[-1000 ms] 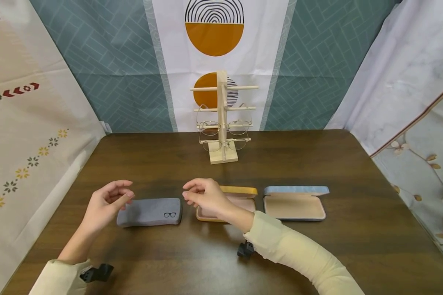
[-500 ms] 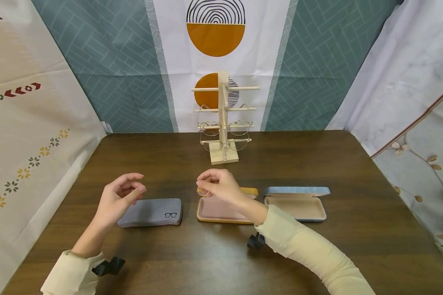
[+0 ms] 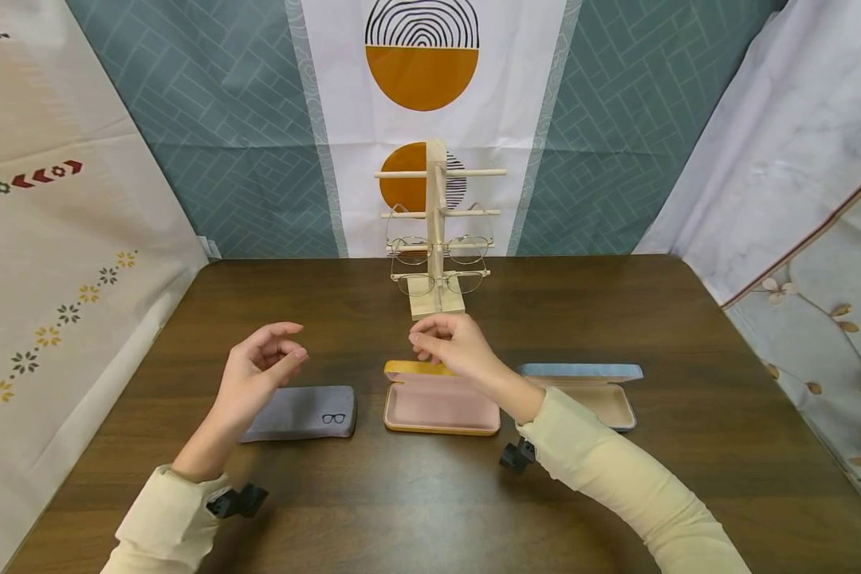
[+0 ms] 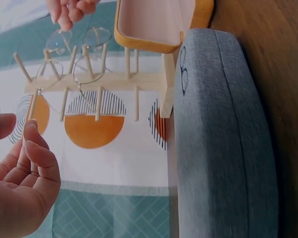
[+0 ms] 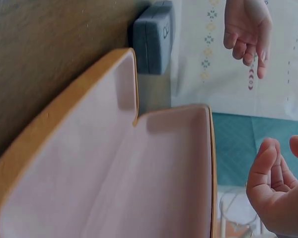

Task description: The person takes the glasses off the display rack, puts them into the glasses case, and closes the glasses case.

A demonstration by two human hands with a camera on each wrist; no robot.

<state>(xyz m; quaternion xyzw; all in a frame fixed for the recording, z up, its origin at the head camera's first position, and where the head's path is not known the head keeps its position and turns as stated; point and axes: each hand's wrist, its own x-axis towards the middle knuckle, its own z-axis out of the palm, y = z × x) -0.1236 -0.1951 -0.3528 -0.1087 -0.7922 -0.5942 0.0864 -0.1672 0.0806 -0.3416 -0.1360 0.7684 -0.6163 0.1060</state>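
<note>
My left hand (image 3: 264,368) hovers over the far edge of a closed grey fabric glasses case (image 3: 303,416), printed with a small glasses outline. Its fingers are loosely curled and hold nothing. Above the lid of an open yellow glasses case (image 3: 441,408) with a pink lining is my right hand (image 3: 458,343), likewise relaxed; the right wrist view shows a gap between its thumb and fingers. Behind it stands a wooden display rack (image 3: 436,191) carrying two pairs of thin metal-framed glasses, an upper pair (image 3: 406,257) and a lower pair (image 3: 466,284).
An open blue glasses case (image 3: 579,371) with a beige lining lies right of the yellow one, partly hidden by my right forearm. Everything rests on a dark wooden table (image 3: 373,502). Patterned curtains (image 3: 247,191) hang at the back and both sides.
Both hands have moved right and away from me. My right hand has risen off the yellow case's left part toward the rack, uncovering its pink interior. The cases and glasses stay put.
</note>
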